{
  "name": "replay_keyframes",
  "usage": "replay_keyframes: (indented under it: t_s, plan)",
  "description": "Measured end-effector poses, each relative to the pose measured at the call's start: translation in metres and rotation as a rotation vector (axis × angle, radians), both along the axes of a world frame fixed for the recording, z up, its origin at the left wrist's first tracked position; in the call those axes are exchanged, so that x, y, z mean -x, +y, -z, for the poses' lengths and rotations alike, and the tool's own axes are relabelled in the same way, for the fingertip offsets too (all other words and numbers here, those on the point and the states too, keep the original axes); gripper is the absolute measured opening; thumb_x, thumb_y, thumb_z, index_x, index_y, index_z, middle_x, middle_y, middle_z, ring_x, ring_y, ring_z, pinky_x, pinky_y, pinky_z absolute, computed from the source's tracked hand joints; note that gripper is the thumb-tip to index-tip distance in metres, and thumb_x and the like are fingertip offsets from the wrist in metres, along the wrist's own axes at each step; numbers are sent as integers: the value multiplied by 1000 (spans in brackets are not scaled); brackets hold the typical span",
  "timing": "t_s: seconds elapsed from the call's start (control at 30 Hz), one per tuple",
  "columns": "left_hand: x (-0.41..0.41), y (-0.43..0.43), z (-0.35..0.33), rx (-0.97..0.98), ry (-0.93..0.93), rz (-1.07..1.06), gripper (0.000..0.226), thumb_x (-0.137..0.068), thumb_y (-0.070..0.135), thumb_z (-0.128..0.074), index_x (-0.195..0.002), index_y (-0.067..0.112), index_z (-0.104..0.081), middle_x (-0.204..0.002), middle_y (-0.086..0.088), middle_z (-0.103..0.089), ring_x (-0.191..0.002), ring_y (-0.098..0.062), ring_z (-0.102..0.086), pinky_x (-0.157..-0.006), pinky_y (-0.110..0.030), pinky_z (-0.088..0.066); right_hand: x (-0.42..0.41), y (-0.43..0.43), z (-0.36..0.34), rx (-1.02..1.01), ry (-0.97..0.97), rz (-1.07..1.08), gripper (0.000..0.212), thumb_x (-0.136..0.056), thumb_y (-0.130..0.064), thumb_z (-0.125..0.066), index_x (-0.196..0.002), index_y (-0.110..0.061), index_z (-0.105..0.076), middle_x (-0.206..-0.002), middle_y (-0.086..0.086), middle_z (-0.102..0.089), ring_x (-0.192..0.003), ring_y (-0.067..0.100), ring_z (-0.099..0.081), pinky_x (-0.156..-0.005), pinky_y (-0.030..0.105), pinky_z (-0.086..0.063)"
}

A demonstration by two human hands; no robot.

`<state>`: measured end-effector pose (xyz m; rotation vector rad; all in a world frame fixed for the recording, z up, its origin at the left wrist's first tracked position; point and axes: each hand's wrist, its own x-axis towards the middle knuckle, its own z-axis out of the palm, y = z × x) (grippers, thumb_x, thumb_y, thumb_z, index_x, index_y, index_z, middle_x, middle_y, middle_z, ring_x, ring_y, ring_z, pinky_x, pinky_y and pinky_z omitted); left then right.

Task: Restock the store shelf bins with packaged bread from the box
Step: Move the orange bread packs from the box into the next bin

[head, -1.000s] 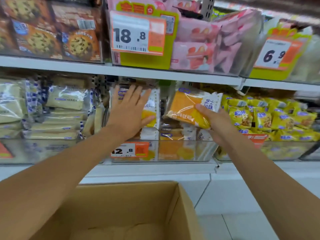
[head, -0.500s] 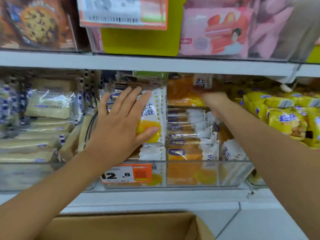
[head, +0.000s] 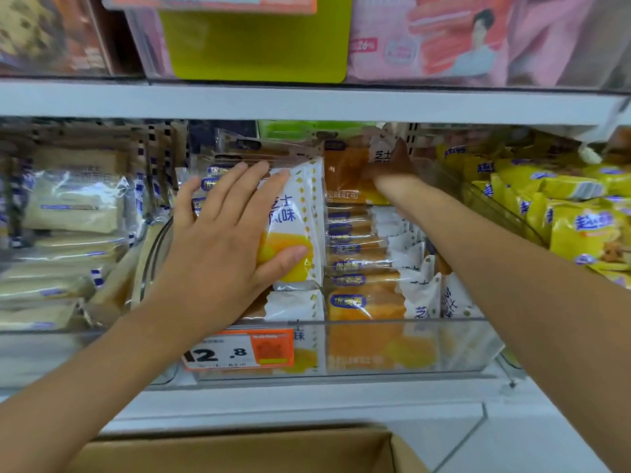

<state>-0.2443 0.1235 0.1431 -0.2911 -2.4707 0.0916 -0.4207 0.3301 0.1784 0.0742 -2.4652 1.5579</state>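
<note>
A clear plastic bin on the middle shelf holds several orange-and-white bread packs. My left hand lies flat, fingers spread, against an upright bread pack at the bin's left side. My right hand reaches deep into the bin and holds an orange bread pack on top of the right stack; its fingers are partly hidden in shadow. The cardboard box sits below at the frame's bottom edge.
An orange price tag reading 12.8 hangs on the bin front. Pale sandwich packs fill the left bin, yellow snack bags the right one. A white shelf board with pink packs above limits headroom.
The view has closed in on the shelf. My right hand carried the orange bread pack from in front of the bin to the top of the right stack. My left hand stayed on the upright pack.
</note>
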Motion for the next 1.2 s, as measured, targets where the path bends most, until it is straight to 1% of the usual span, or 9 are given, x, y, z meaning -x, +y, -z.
replay_keyframes:
  t_s: [0.1,0.2,0.33,0.5,0.83,0.93,1.03,1.1,1.2]
  plan:
    - [0,0,-1,-5,2,1,79,-94,69,-22,-153,18,-31,-157,-4,-35,-147,-23,-29,-117,-56,-16,2,3,4,-104,24,67,103,-86,-19,-71,-156,-14,4,-160,12,-20,-141,24,-31,-98,21,-42]
    - [0,-1,0,1,18,9,78,-94,69,-23,-152,18,-32,-157,-5,-36,-146,-24,-31,-116,-57,-18,-12,12,14,-412,169,96,114,-83,-35,-74,-154,-15,14,-163,11,10,-151,29,8,-121,35,-1]
    - [0,-1,0,1,31,14,78,-94,69,-22,-152,17,-33,-156,-5,-36,-145,-24,-32,-116,-56,-18,-14,16,23,-870,533,-19,92,-87,-44,-67,-157,-28,-9,-165,8,0,-151,30,7,-120,37,5]
    - [0,-1,1,-7,33,23,78,-95,69,-20,-152,18,-32,-156,-5,-36,-146,-24,-31,-116,-56,-18,4,23,21,-1078,452,-80,85,-92,-55,-54,-156,-31,-4,-165,4,9,-150,26,14,-119,38,11]
    - [-2,-1,-2,-56,-45,55,78,-95,68,-15,-154,19,-27,-160,-5,-29,-149,-23,-23,-117,-59,-13,-46,20,4,-1049,438,-106,78,-93,-59,-48,-156,-33,-11,-165,5,-3,-152,26,1,-123,44,0]
    - [-6,-1,-5,-120,-113,101,76,-92,63,-15,-157,23,-15,-165,-3,-14,-152,-19,-7,-120,-56,0,-90,11,-2,-736,453,-171,55,-100,-41,-50,-149,-19,-39,-150,8,-45,-139,27,-39,-113,34,-30]
    - [-14,-2,-9,-192,-149,140,83,-86,62,-20,-158,23,-5,-166,-3,1,-153,-16,6,-121,-50,10,-145,-7,2,-313,245,-244,55,-99,-43,-51,-147,-20,-40,-146,1,-48,-131,18,-46,-110,33,-37]
    - [-24,-3,-6,-234,-64,120,85,-86,60,-35,-157,17,-16,-165,-6,-13,-152,-22,-9,-122,-47,0,-173,-22,8,-148,145,-335,72,-92,-51,-60,-152,-30,-26,-150,-9,-39,-134,13,-42,-109,35,-40]
    - [-43,-9,4,-250,93,35,61,-83,43,-68,-134,14,-51,-135,-10,-53,-125,-32,-48,-104,-43,-29,-189,-36,23,-314,143,-348,84,-90,-38,-67,-155,-29,-15,-158,-2,-29,-139,17,-35,-110,30,-33]
